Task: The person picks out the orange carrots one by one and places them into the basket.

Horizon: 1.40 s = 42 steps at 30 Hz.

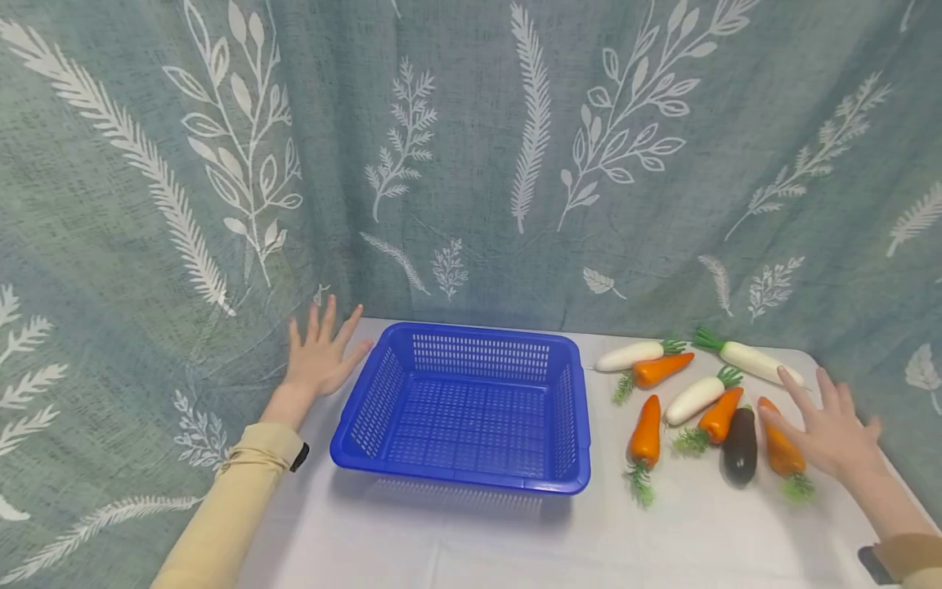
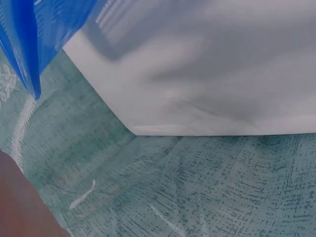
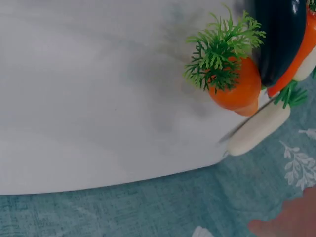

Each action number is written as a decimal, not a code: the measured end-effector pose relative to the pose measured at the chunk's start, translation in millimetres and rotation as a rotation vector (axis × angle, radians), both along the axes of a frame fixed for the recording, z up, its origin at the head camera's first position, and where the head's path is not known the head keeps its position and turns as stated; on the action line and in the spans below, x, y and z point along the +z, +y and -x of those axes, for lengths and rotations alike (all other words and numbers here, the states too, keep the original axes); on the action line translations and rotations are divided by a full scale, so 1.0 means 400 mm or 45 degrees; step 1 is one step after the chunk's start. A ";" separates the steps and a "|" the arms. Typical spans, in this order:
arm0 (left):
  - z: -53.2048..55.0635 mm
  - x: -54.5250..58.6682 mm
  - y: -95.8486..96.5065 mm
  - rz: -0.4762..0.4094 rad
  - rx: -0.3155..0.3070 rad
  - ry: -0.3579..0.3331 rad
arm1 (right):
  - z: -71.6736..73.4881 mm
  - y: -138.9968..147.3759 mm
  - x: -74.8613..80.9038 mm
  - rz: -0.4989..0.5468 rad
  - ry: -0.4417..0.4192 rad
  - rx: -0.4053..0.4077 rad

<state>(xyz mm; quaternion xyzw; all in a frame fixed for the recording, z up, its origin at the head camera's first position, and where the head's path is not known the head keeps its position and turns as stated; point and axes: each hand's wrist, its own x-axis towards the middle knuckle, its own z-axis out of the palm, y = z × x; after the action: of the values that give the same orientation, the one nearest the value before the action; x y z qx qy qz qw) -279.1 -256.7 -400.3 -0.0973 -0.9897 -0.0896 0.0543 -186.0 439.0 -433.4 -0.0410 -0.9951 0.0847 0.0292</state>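
Observation:
A blue plastic basket [image 1: 471, 478] with slotted walls stands in the middle of the white table, nothing inside it. Just left of its rim, my left hand [image 1: 318, 357] is spread with straight fingers and holds nothing. At the right, my right hand [image 1: 832, 425] hovers with fingers extended, its thumb overlapping a carrot [image 1: 782, 446] in the head view. Beside that carrot lies a dark eggplant [image 1: 739, 448]. More orange carrots [image 1: 646, 433] with green tops and white radishes [image 1: 695, 401] lie between the basket and this hand. In the right wrist view, the eggplant [image 3: 281, 39] shows close to a carrot [image 3: 239, 89].
A green curtain [image 1: 471, 164] with white leaf prints hangs along the table's back and sides. One white radish [image 1: 761, 362] lies near the back right corner of the white tabletop [image 1: 515, 540]. Dark bands [image 1: 299, 456] circle both wrists.

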 end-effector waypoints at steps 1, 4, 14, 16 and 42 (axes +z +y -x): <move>-0.002 -0.001 0.002 -0.001 -0.009 -0.005 | 0.000 -0.003 -0.001 -0.005 0.004 0.006; -0.011 -0.001 0.010 -0.001 -0.034 -0.034 | 0.001 -0.009 -0.004 0.011 -0.004 0.030; -0.040 -0.013 0.045 -0.052 -0.098 -0.082 | 0.002 -0.020 -0.016 0.105 -0.113 0.052; -0.044 -0.018 0.050 -0.059 -0.106 -0.081 | 0.003 -0.022 -0.018 0.115 -0.123 0.046; -0.078 -0.070 0.080 -0.165 -0.135 -0.175 | 0.030 -0.028 -0.031 0.395 -0.178 -0.001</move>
<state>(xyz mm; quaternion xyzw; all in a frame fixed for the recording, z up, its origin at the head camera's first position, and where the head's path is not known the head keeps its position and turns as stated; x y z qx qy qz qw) -247.9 -224.6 -428.3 -0.1394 -0.9767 -0.1626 -0.0124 -198.0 427.9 -445.7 -0.0514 -0.9697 0.2343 -0.0467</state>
